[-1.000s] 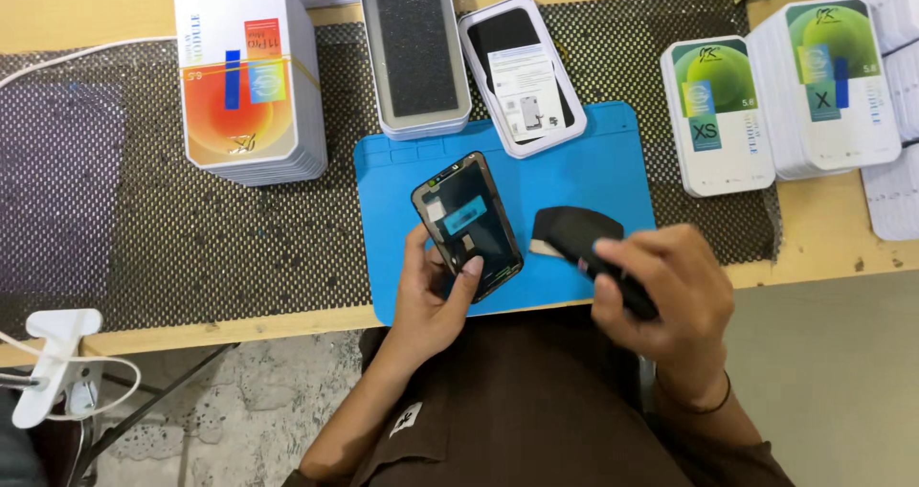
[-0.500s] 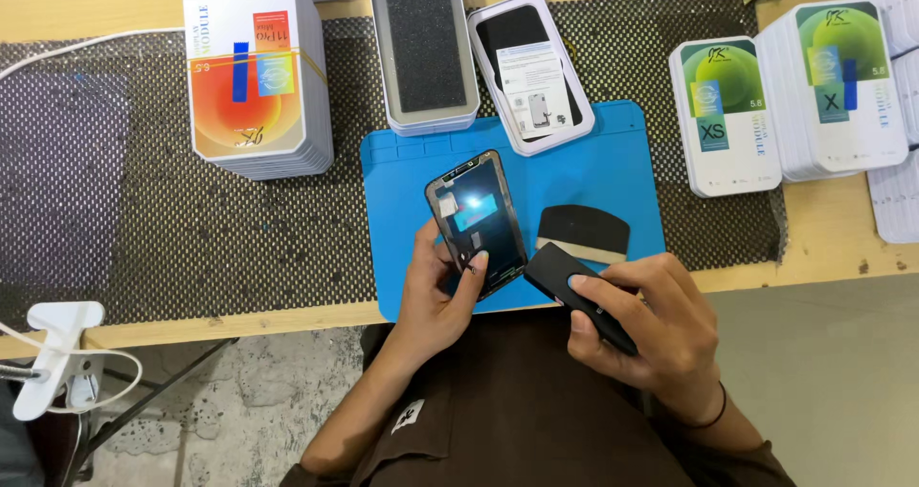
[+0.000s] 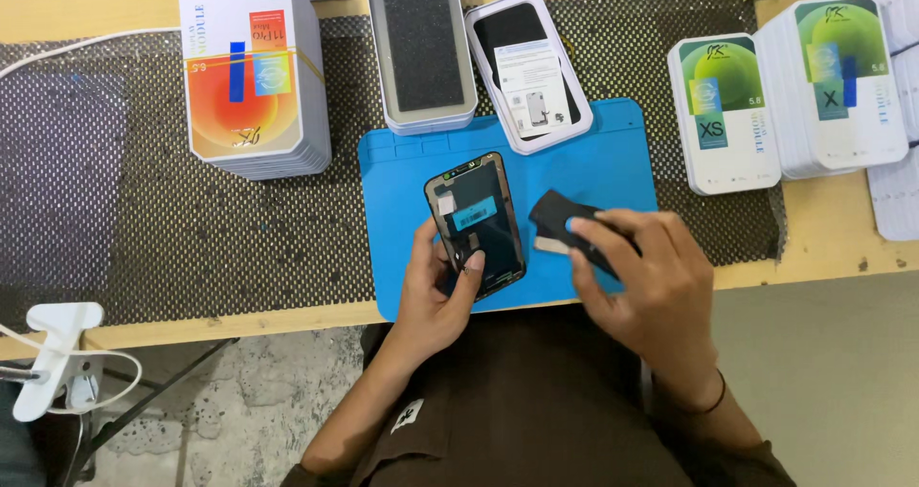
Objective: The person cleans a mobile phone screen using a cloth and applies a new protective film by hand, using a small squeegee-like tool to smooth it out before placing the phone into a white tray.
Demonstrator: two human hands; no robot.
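Item one: phone screen panel (image 3: 476, 224), dark, back face up with a small blue label at its middle. Lies tilted at the centre of the frame over the blue work mat (image 3: 622, 152). The left hand (image 3: 436, 291) holds it from below, fingers wrapped round its lower left edge, thumb pressed on the lower part of the face.

Item two: black flat piece (image 3: 558, 221), just right of the panel, its lower right end hidden in the right hand (image 3: 646, 291). Fingers closed over it in a narrow pinch; a pale strip shows under its left end. Piece and panel lie close, whether touching I cannot tell.

Item three: open grey tray (image 3: 421, 51) with a dark foam insert, upper centre, its lower edge on the mat.

Item four: open white tray (image 3: 528, 70) holding a dark panel and a printed slip, right beside the grey tray, tilted.

Item five: stack of white boxes with orange print (image 3: 251, 75), upper left.

Item six: two stacks of white boxes with green print (image 3: 790, 99), upper right, side by side.

Item seven: black mesh matting (image 3: 191, 228) over the wooden bench (image 3: 833, 233), under all of the above.

Item eight: white clamp with cable (image 3: 57, 353), lower left, at the bench edge.
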